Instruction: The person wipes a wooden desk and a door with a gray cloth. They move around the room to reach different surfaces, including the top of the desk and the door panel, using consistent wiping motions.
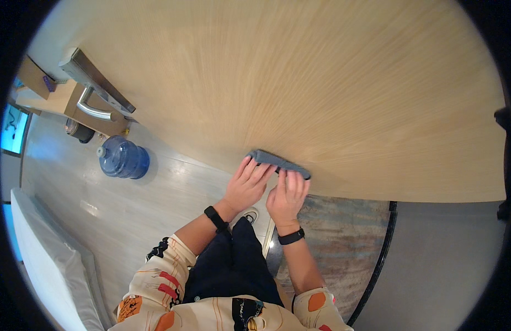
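Note:
Both hands press one folded grey cloth [280,161] against the light wooden door [321,103]. My left hand [248,182] lies on the cloth's left part, its fingers stretched over the lower edge. On the right part rests my right hand [287,194], close beside the left, with the fingers together and bent at the cloth. Both wrists bear black bands. The fingertips are partly hidden behind the cloth's edge. A metal lever handle [94,111] on a long plate is fixed to the door at the upper left.
A blue water jug [125,158] lies on the pale floor, near a wooden cabinet [57,97] and a dark bin [79,131]. At the lower left stands a white padded piece [48,265]. A patterned carpet [342,236] and a grey panel [437,256] lie at the right.

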Available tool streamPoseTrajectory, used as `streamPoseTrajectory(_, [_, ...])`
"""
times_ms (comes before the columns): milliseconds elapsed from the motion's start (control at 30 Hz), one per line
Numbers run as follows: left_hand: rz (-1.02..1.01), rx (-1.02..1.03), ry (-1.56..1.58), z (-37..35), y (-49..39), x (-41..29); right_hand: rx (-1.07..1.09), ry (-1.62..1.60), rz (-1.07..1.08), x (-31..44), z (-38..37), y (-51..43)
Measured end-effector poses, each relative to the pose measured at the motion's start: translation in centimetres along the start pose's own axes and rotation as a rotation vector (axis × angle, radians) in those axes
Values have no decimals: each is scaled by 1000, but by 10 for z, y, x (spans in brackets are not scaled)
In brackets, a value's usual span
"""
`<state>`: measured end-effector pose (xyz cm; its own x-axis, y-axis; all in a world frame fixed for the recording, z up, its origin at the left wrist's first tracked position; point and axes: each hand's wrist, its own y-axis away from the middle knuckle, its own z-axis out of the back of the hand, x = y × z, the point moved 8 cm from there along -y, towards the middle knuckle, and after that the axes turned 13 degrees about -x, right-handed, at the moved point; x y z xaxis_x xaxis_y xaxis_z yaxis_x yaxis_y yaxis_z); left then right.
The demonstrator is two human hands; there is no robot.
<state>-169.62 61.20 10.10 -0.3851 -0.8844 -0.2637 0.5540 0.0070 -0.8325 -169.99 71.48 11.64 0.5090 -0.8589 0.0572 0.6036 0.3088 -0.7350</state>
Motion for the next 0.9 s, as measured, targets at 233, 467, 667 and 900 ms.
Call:
streamPoseTrajectory(233, [-76,-186,-1,11,-38,-16,-216,179,49,-5,23,-22])
streamPoseTrajectory(467, [-110,230,49,-62,80,-9,19,102,4,-35,-49,92])
streamPoseTrajectory(667, [-101,243,-36,-74,85,-27,134,63,-124,-53,-45,101])
streamPoseTrajectory(900, [-159,-146,-58,-41,-5,-81,-284,131,-91,-77,28,38])
